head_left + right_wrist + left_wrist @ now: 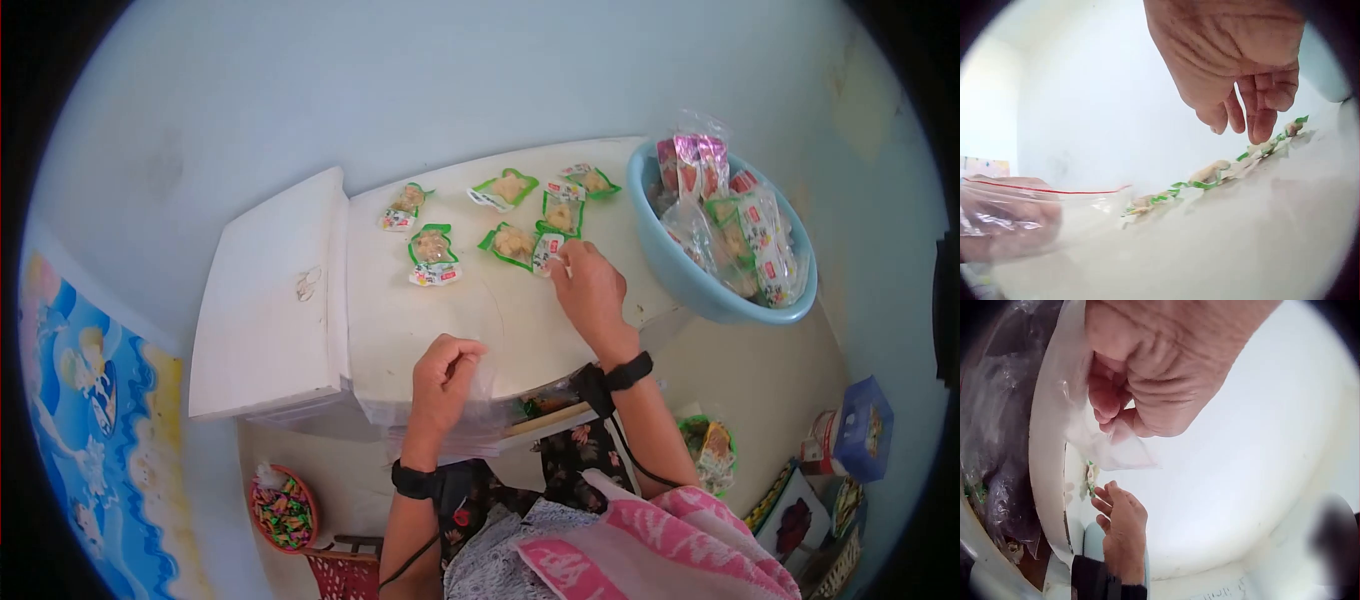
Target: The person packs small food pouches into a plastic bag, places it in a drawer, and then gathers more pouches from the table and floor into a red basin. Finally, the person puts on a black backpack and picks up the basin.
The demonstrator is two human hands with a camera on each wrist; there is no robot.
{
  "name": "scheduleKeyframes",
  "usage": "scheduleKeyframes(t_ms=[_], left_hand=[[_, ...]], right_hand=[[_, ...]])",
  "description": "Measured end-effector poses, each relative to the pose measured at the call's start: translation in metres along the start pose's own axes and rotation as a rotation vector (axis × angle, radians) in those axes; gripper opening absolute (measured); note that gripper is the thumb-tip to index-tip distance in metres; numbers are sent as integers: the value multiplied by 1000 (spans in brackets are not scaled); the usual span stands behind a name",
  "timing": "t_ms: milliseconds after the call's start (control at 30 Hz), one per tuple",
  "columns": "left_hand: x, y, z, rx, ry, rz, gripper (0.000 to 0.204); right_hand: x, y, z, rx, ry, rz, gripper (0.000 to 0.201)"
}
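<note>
My left hand (440,388) pinches a clear zip-lock bag (1094,215) by its edge; a red line runs along the bag's top. The bag hangs at the table's front edge and looks flat and see-through. Further right, my right hand (597,300) reaches over the white table (430,330), fingers loosely bent and holding nothing in the right wrist view. Its fingertips are right by the white end of a green-and-white snack packet (512,244). Several like it lie behind and left, among them one packet (434,255) and another (405,206).
A light blue basin (660,240) heaped with packaged snacks stands at the table's right end. On the left is a raised white panel (270,290). Plastic bags fill an open space under the tabletop (1007,425). A basket of colourful sweets (283,508) sits on the floor.
</note>
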State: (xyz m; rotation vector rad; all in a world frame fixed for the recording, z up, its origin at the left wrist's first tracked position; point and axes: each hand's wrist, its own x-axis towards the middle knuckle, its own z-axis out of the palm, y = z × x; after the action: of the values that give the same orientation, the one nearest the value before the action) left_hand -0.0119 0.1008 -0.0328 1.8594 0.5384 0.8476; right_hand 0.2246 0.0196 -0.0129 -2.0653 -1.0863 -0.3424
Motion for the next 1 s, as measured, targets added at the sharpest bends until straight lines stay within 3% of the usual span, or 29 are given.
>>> scheduleKeyframes(t_ms=[33,233,333,433,533,633,733,833,900,967,1000], left_hand=[[0,0,-1,27,-8,32,12],[-2,8,2,60,-24,-9,8],[-1,5,3,85,-46,-11,9],[-1,7,2,76,-52,-60,15],[0,7,1,132,-48,-45,18],[-2,3,3,149,-10,3,19],[-2,1,3,154,16,24,17],[-3,1,3,139,15,11,17],[-4,1,2,141,-7,-9,19],[-3,2,1,145,-24,-12,19],[-3,3,1,148,-30,-7,19]], right_hand=[[9,0,-1,-45,-92,84,27],[24,-4,14,-198,-172,-26,49],[31,-5,16,-191,-299,-1,52],[38,4,25,-60,-258,33,36],[50,32,44,321,-418,250,22],[42,48,58,426,-289,209,17],[32,42,47,438,-232,134,33],[5,17,7,178,-108,119,52],[-22,10,-19,236,-73,207,65],[-49,23,-37,464,-45,270,67],[-58,31,-41,408,-59,316,67]])
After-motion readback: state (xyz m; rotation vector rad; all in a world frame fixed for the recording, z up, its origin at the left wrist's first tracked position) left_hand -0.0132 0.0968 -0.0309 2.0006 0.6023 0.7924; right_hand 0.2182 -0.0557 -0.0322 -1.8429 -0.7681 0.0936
